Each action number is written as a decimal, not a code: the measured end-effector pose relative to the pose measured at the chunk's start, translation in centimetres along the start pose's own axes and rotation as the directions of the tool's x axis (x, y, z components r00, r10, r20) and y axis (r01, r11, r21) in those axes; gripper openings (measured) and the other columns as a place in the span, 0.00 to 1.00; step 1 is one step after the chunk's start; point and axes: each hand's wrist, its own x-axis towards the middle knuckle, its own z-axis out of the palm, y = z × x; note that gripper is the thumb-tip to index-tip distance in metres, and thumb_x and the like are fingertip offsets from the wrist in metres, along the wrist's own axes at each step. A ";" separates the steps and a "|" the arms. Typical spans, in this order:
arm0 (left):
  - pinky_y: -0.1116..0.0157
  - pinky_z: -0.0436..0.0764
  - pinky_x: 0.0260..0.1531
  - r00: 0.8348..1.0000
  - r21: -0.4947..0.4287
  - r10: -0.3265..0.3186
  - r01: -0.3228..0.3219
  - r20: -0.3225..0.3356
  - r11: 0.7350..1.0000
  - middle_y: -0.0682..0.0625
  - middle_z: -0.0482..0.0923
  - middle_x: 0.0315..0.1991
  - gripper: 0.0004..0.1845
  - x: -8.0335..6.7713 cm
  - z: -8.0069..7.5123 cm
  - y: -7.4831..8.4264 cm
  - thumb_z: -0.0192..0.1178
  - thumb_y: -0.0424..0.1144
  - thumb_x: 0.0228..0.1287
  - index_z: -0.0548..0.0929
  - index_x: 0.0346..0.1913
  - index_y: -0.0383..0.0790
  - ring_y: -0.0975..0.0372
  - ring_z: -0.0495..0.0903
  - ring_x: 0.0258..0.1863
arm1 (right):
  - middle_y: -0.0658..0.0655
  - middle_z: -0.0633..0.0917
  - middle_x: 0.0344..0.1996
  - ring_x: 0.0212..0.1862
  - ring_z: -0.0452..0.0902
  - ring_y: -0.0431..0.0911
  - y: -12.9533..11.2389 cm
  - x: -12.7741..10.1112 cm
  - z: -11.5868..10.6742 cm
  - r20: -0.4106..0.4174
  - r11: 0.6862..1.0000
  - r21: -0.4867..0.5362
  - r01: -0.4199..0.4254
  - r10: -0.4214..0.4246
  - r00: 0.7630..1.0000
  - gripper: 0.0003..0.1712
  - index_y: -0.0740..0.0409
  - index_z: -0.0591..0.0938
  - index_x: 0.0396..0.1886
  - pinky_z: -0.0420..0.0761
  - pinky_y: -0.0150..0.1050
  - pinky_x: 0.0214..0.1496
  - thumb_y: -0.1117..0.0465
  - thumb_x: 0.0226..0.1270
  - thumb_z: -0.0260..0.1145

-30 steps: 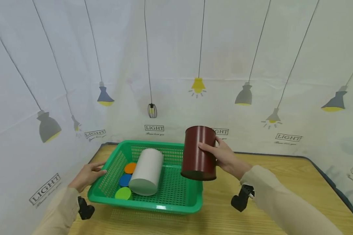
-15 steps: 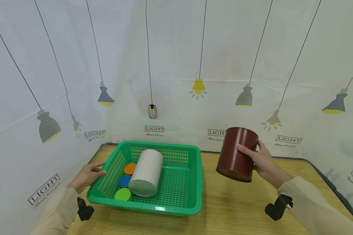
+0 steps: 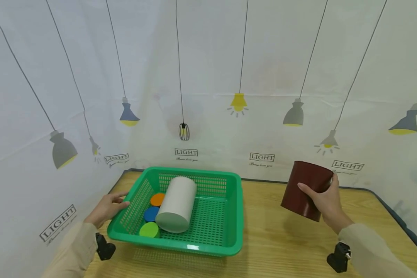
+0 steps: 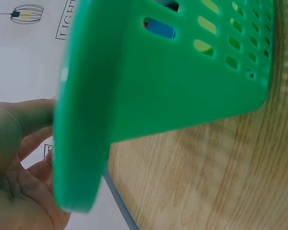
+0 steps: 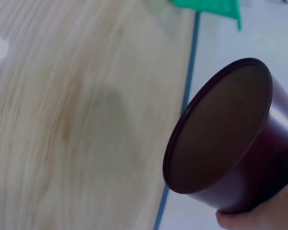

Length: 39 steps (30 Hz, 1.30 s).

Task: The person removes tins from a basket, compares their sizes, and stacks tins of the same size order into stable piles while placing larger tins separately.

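A dark red can [image 3: 306, 190] is in my right hand [image 3: 328, 200], tilted in the air above the table right of the basket. The thumb lies along its near side; the other fingers are mostly hidden behind it. In the right wrist view, a rimmed brown end of the can [image 5: 221, 129] faces the camera. My left hand [image 3: 107, 208] rests at the left rim of a green plastic basket [image 3: 233, 216], its fingers fairly straight. Inside the basket a white cylinder [image 3: 178, 204] lies on its side, beside small orange [image 3: 157, 199], blue [image 3: 151, 213] and lime green [image 3: 149, 230] round pieces.
The basket stands on a wood-grain table [image 3: 267, 239]. A pale curtain [image 3: 212, 85] printed with lamps hangs behind the table and along its sides. A dark edge strip [image 3: 385, 208] borders the table.
My right hand has carried the can rightward, away from the basket's right side, then slightly lower and more tilted. The left hand and the basket's contents have stayed in place.
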 end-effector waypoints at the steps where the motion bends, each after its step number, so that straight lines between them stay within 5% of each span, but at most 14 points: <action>1: 0.58 0.77 0.34 1.000 0.000 0.000 0.000 0.001 1.000 0.25 0.61 0.52 0.30 0.0 0.0 0.0 0.53 0.39 0.63 0.59 0.63 0.28 0.49 0.73 0.41 | 0.67 0.56 0.59 0.56 0.57 0.59 0.2 -0.1 0.0 -0.015 1.000 -0.001 0.017 -0.017 1.000 0.60 0.49 0.29 0.67 0.69 0.53 0.50 0.45 0.53 0.65; 6: 0.58 0.77 0.34 1.000 -0.005 -0.007 0.007 0.003 1.000 0.26 0.61 0.51 0.30 0.1 0.0 0.0 0.53 0.40 0.63 0.59 0.64 0.29 0.50 0.74 0.41 | 0.64 0.59 0.54 0.52 0.60 0.57 1.4 0.0 -0.3 -0.087 0.995 -0.049 0.090 -0.094 0.992 0.50 0.58 0.42 0.64 0.70 0.55 0.45 0.49 0.55 0.64; 12: 0.58 0.77 0.35 1.000 -0.011 -0.022 0.022 -0.005 1.000 0.26 0.61 0.51 0.29 0.1 0.1 0.0 0.53 0.39 0.63 0.59 0.64 0.30 0.49 0.72 0.42 | 0.63 0.59 0.52 0.49 0.60 0.55 3.0 0.3 -1.0 -0.144 0.987 -0.097 0.124 -0.138 0.980 0.49 0.57 0.43 0.64 0.69 0.56 0.45 0.51 0.55 0.65; 25: 0.59 0.77 0.33 0.999 -0.022 -0.036 0.036 -0.021 0.999 0.27 0.63 0.51 0.28 0.6 0.7 0.0 0.53 0.37 0.63 0.61 0.63 0.30 0.51 0.73 0.41 | 0.66 0.52 0.62 0.60 0.52 0.61 5.5 0.5 -2.1 -0.271 0.998 -0.053 0.018 -0.032 0.962 0.62 0.44 0.27 0.67 0.58 0.58 0.57 0.50 0.52 0.66; 39: 0.60 0.78 0.32 0.999 -0.017 -0.028 0.027 -0.032 0.999 0.26 0.62 0.51 0.29 0.2 0.2 -0.3 0.53 0.39 0.63 0.60 0.63 0.29 0.52 0.74 0.39 | 0.66 0.52 0.62 0.59 0.52 0.62 6.2 1.0 -1.0 -0.235 0.990 -0.090 0.113 -0.131 0.963 0.62 0.43 0.30 0.68 0.59 0.61 0.53 0.53 0.50 0.69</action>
